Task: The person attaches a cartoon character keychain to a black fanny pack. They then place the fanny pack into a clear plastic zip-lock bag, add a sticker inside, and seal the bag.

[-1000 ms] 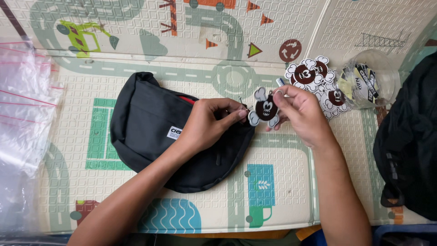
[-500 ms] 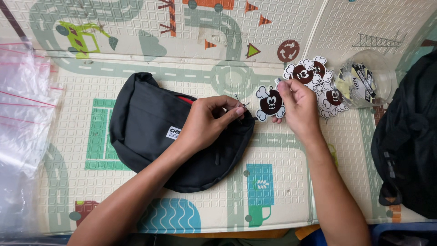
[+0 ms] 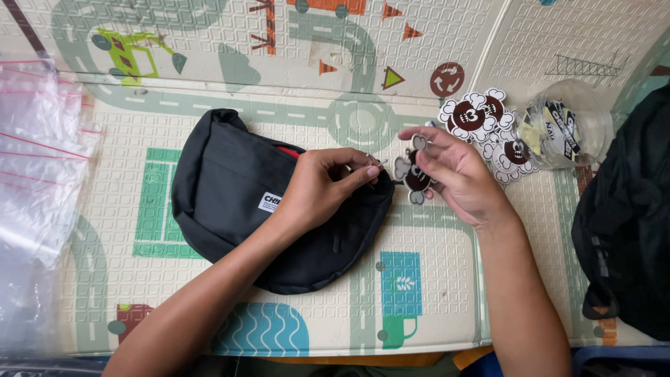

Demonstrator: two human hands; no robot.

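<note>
From the head camera, your left hand [image 3: 324, 185] rests on the soft black fabric waist bag [image 3: 258, 202], fingers pinched on its small metal zipper pull [image 3: 375, 164]. Your right hand [image 3: 457, 171] loosely holds a flat, flower-edged brown charm [image 3: 416, 174] just beside it, above the embossed foam mat [image 3: 209, 70].

Hands: two, the left hand [image 3: 322, 187] and the right hand [image 3: 457, 173].
Dark waist bags: one waist bag [image 3: 237, 188], mid-mat.
Flower-edged charms: one held charm [image 3: 416, 174]; a charm pile [image 3: 492, 129] near the mat's far right corner, at least three, exact count unclear.
Clear tubs: one tub [image 3: 569, 126], at the far right edge.
Zip bags: one stack of zip bags [image 3: 35, 160], left edge; count unclear.
Play mats: one play mat [image 3: 209, 63].
</note>
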